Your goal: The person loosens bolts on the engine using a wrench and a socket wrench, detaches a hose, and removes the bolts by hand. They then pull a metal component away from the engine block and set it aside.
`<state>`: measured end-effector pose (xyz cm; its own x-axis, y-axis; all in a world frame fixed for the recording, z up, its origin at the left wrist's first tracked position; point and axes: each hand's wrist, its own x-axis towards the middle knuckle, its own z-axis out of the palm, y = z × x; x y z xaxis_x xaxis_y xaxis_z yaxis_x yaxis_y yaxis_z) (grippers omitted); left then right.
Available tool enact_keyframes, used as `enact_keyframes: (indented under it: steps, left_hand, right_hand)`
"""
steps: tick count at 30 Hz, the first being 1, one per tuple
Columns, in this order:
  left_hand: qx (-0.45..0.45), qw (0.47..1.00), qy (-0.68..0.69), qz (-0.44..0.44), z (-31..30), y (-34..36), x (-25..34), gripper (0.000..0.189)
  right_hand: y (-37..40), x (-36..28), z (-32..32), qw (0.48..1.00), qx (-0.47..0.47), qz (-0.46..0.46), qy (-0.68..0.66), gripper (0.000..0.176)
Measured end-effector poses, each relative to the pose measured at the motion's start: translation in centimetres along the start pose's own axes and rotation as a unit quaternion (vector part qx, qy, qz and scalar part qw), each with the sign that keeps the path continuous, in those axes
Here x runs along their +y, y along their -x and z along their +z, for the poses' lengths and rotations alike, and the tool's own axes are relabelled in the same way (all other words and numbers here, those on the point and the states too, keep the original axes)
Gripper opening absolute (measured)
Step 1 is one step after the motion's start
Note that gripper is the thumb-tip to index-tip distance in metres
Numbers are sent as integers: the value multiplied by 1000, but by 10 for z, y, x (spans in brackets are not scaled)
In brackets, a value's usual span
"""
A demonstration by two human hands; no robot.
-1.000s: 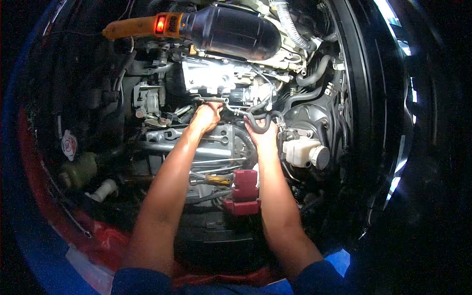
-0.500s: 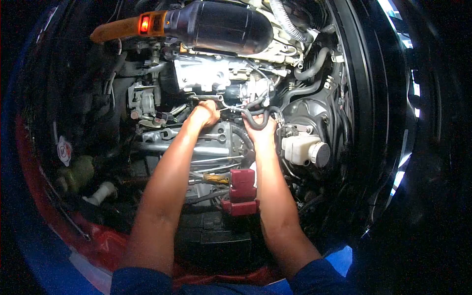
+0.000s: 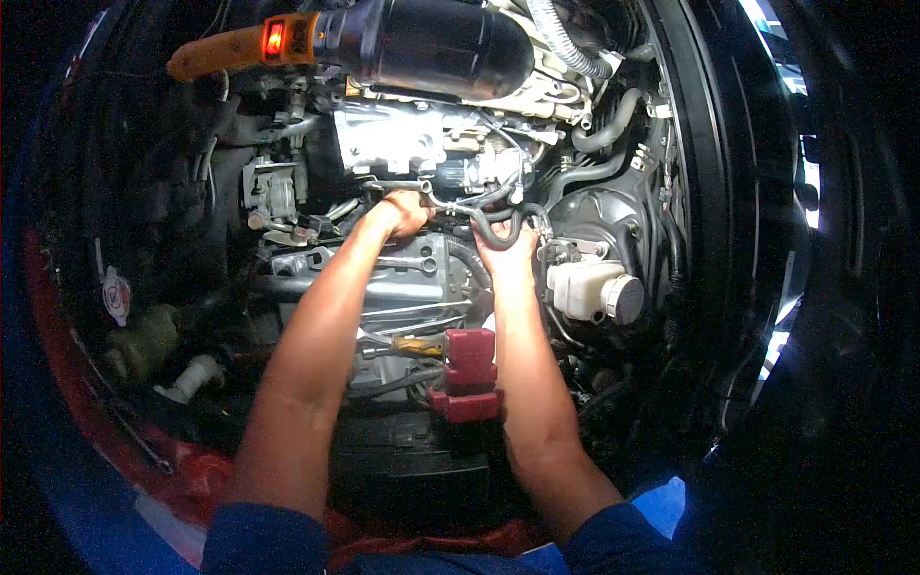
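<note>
My left hand [image 3: 406, 213] reaches into the engine bay with its fingers curled closed just below a thin metal pipe [image 3: 395, 185]. What lies inside its fingers is hidden. Close by on the right, my right hand [image 3: 508, 254] is palm-up under a looped black rubber hose [image 3: 498, 236]. The hose and nearby parts cover most of its fingers, so its grip does not show. A combination wrench [image 3: 388, 262] lies on a metal bracket below my left hand.
A work light with an orange handle [image 3: 216, 53] lies across the top. Right of my right forearm sits a white fluid reservoir [image 3: 585, 289] with a dark cap. A red plastic cover [image 3: 470, 359] stands between my forearms, above the black battery [image 3: 422, 460].
The view has shifted slightly. My left forearm has moved a little to the left, while both hands stay at nearly the same engine parts.
</note>
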<state>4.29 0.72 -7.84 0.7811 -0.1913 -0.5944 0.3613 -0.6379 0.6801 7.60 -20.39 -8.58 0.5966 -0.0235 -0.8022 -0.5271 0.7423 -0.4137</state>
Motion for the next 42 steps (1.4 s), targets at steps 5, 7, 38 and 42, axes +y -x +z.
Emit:
enact_keyframes:
  steps: [5, 7, 38, 42]
  left_hand:
    - [32, 999, -31, 13, 6, -4, -8, 28]
    - [43, 998, -24, 30, 11, -8, -14, 26]
    - [63, 998, -15, -11, 19, -6, -2, 51]
    - [64, 997, -22, -47, 20, -8, 2, 53]
  right_hand:
    - [8, 1, 6, 1000, -22, -2, 19, 36]
    - [11, 1, 8, 1000, -7, -1, 21, 36]
    - [-2, 2, -1, 998, -60, 26, -18, 37]
    - [9, 0, 9, 999, -31, 18, -11, 38]
